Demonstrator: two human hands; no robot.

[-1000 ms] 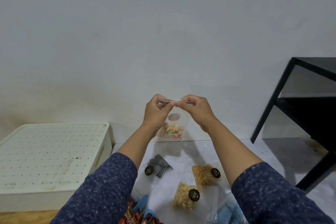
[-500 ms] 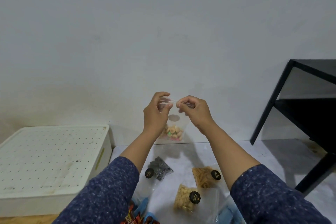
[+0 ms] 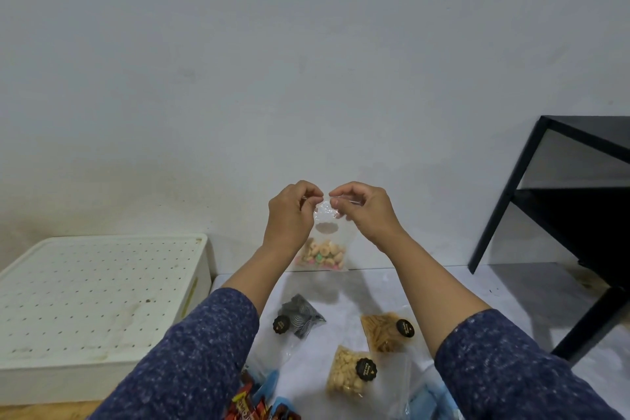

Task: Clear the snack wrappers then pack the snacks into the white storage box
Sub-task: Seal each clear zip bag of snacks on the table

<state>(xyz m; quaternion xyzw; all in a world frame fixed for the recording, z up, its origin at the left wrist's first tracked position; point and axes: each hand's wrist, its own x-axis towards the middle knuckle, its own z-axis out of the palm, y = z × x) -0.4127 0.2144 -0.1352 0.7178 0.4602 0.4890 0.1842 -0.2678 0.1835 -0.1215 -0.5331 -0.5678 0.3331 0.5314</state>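
At far left sits the white storage box [image 3: 102, 300], its perforated lid on and shut, so I cannot see what is inside. Beside it, on the pale bench [image 3: 494, 290], lie three small clear pouches with dark round stickers: one of dark pieces [image 3: 300, 317], one of pale round bites [image 3: 347, 373], one of golden sticks [image 3: 383, 334]. Red wrappers [image 3: 249, 406] and blue packets [image 3: 271, 385] crowd the near edge.

Raised before me, my left hand [image 3: 291, 218] and right hand [image 3: 366, 211] are both curled closed, thumbs and forefingers pinching the top edge of a clear zip pouch [image 3: 327, 235]. It hangs free above the bench, with small pastel and tan biscuits settled at its bottom.

I judge I am working its seal. To do that well I should keep the pouch upright, pinch firmly at the strip, and move along it evenly so nothing spills. A black metal shelf [image 3: 559, 201] stands at far right.
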